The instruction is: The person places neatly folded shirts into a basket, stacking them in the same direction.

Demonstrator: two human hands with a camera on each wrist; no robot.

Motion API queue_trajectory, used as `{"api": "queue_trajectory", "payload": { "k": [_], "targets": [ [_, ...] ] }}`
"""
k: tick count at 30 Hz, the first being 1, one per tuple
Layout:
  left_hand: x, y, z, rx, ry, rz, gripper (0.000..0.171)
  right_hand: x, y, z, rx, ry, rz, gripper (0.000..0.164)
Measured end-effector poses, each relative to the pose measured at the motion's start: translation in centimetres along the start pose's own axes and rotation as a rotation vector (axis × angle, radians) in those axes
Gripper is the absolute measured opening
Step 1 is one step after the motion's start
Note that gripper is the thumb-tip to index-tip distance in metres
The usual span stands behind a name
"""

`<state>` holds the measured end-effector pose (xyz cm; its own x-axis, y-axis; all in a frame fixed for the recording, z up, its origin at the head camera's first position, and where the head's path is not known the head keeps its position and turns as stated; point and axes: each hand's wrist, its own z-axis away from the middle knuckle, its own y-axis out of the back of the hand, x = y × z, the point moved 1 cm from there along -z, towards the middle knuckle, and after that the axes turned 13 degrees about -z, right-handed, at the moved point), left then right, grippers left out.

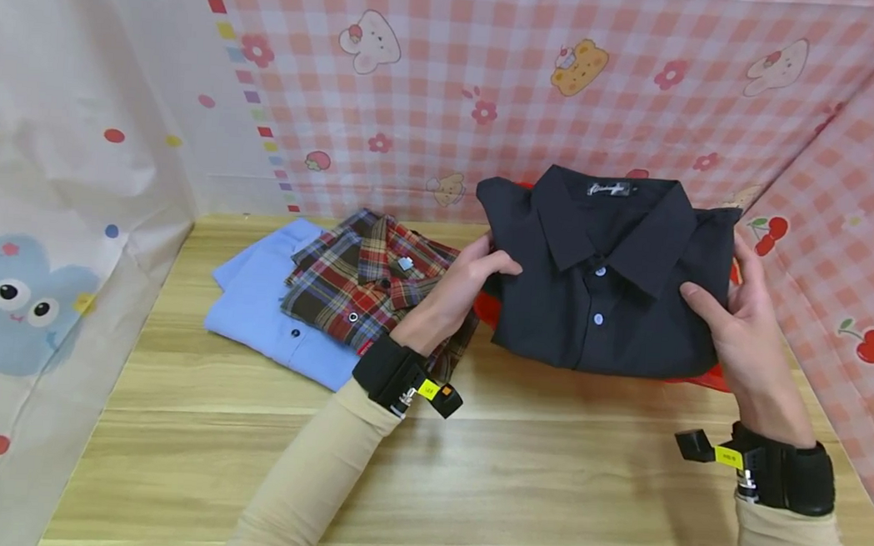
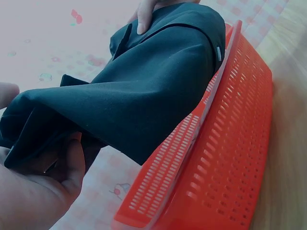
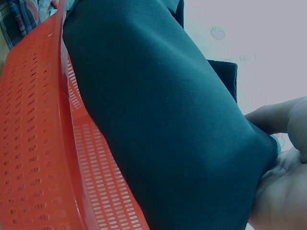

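We have the black button-front shirt (image 1: 547,313) folded and held collar-up between the 2 hands, and both grips matter: the left hand (image 1: 457,287) pinches its side, thumb in front, and the right hand (image 1: 752,330) pinches the opposite side the same way. We see no hand under the middle, so we reckon a sag there, or 1 thumb slipping, could let the fold spill open.

Just below and behind the hands sits the red perforated basket (image 2: 225,143), and that's worry number 2: the shirt's lower edge hangs right by the rim (image 3: 67,139). Whether they touch, we can't tell. Any snag there could buckle the fold or tip the basket.

Watch the left arm, too! The plaid shirt (image 1: 331,291) lies beside and beneath the left hand, overlapping the light-blue shirt (image 1: 261,321) farther out; a low sweep of the wrist-mounted camera (image 1: 446,401) could drag both askew. And uneven hands, 1 lower than the other, could twist the collar (image 1: 560,230).
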<state>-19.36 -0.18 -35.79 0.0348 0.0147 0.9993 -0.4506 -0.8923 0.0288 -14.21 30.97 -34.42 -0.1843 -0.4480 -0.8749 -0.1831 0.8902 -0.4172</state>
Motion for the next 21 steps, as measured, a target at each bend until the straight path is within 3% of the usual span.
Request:
{"api": "queue_trajectory", "payload": {
  "k": [12, 21],
  "targets": [
    [0.3, 0.1, -0.9, 0.021, 0.015, -0.003, 0.042, 0.0, 0.3, -0.4, 0.039, -0.001, 0.012, 0.074],
    [0.4, 0.2, -2.1, 0.021, 0.015, 0.017, 0.047, -0.1, 0.7, -1.2, 0.037, 0.007, 0.003, 0.073]
  ]
}}
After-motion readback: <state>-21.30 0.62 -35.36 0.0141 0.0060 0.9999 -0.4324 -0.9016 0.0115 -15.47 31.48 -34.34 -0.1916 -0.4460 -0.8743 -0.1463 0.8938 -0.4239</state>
